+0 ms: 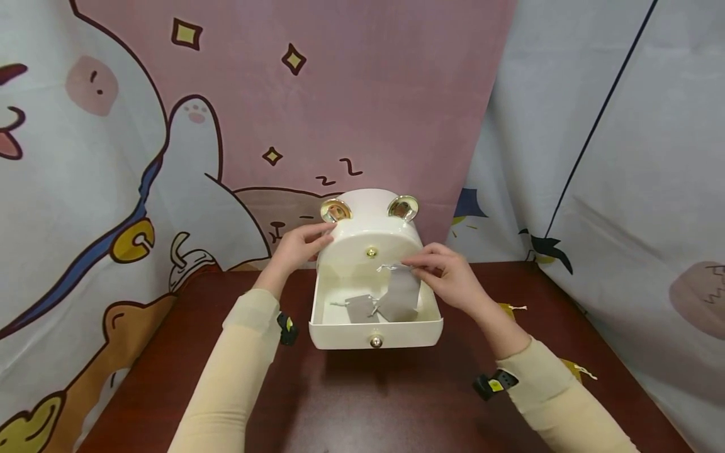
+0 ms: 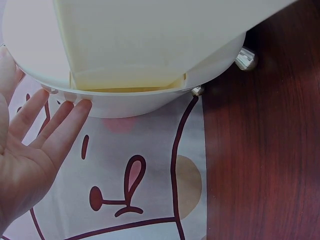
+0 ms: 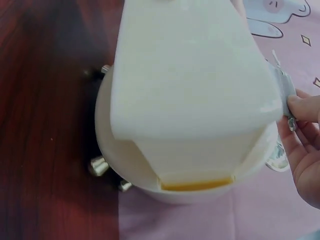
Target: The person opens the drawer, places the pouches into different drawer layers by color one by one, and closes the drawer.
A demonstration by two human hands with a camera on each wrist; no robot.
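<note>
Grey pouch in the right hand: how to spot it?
On the red-brown table stands a white box with gold ears and an open drawer. At the drawer's right, the right hand pinches the grey pouch near its top. It alone is held; other grey pouches lie in the drawer.

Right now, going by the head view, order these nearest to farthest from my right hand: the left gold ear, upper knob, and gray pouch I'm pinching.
1. Gray pouch: pinched in your right hand.
2. Upper knob: on the white box's front, left of that hand.
3. Left gold ear: on the box's upper left, past the knob.
</note>
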